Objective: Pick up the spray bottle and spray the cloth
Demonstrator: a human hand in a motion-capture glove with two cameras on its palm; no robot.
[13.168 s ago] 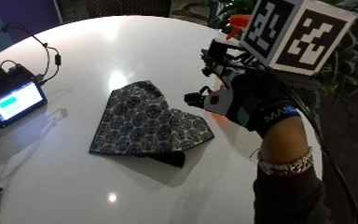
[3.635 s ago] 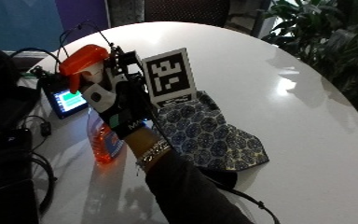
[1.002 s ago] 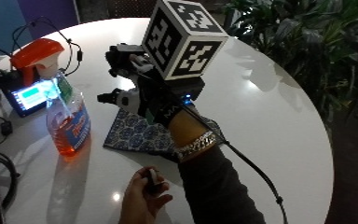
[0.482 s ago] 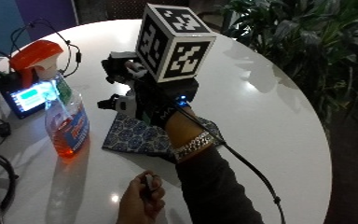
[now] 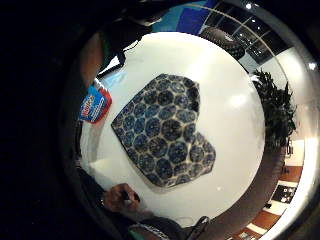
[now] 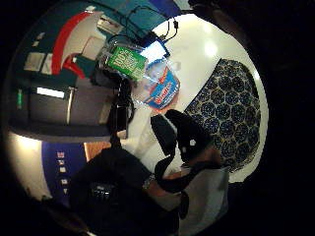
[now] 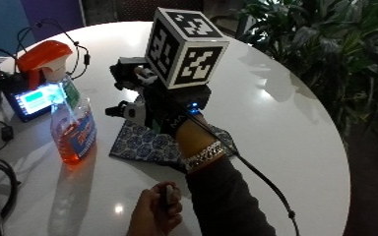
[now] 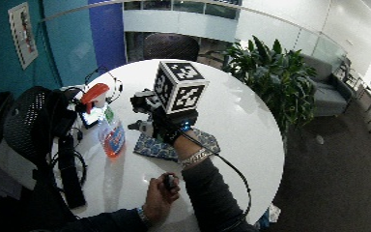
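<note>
Bottle (image 7: 70, 116): upright on the table (image 7: 274, 118), beside the cloth (image 7: 151, 143); part full, likely bottom-heavy, slick plastic. Best taken at the neck under the orange trigger. My hand (image 7: 166, 114): over the cloth, holding nothing; finger spread not discernible.

Outside view: near person's shoulder, looks down across round table (image 7: 287, 123), close on gloved right hand (image 7: 166, 115). Wide outside view: higher, farther back, takes in whole table plus room. Both palm views face down; share patterned cloth (image 5: 165, 132) and spray bottle (image 6: 157, 88) with outside views
</note>
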